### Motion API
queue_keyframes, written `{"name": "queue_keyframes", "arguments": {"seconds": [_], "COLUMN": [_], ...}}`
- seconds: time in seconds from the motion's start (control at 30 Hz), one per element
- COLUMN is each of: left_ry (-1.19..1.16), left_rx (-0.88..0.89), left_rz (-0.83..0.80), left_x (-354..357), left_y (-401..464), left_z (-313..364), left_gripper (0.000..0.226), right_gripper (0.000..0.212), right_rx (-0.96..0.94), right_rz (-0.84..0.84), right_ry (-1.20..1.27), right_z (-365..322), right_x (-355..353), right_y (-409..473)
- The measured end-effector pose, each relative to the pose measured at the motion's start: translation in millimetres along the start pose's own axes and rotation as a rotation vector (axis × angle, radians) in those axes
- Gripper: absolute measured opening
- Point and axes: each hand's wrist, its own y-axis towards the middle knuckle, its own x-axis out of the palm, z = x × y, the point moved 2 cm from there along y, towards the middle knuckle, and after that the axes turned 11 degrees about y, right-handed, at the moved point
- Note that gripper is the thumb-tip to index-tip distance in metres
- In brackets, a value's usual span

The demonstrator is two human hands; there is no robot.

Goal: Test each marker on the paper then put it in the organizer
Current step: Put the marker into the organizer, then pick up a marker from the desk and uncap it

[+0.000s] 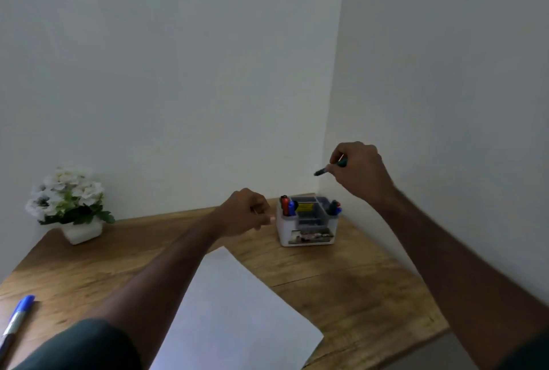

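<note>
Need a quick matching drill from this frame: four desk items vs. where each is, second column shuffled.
Items:
1. dark green marker
2. blue-capped marker
3. white flower pot
4. white desk organizer

Places:
A. far left of the wooden table, by the wall
B. held in the right hand, above the organizer
C. near left table edge, lying flat
D. far right corner of the table

Pairs: 1-B, 2-C, 3-A, 4-D

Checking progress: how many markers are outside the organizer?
2: a green marker in the right hand above the organizer, and a blue-capped marker on the table's left edge. Others may be out of frame.
</note>
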Motion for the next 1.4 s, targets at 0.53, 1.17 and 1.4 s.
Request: {"name": "queue_keyframes", "arguments": {"seconds": [0.53,1.17,1.4], "left_ry": [0.101,0.178,0.227], "left_rx": [0.026,-0.185,-0.371], "left_rz": [-0.019,0.154,0.303], "left_x": [10,-74,-120], "left_y": [14,-110,-239], "left_z": [7,-59,-138], "left_gripper": [0.015,0.031,0.046], "right_gripper": [0.031,0.017,0.016], "right_rx": [0.191,-0.216,-0.347], "right_rz": [-0.32,-0.337,-0.725], "right_ry": [-0.108,0.217,0.246], "right_z": [51,-136,-233], "right_x": [38,139,225], "right_y": [7,-68,-148]}}
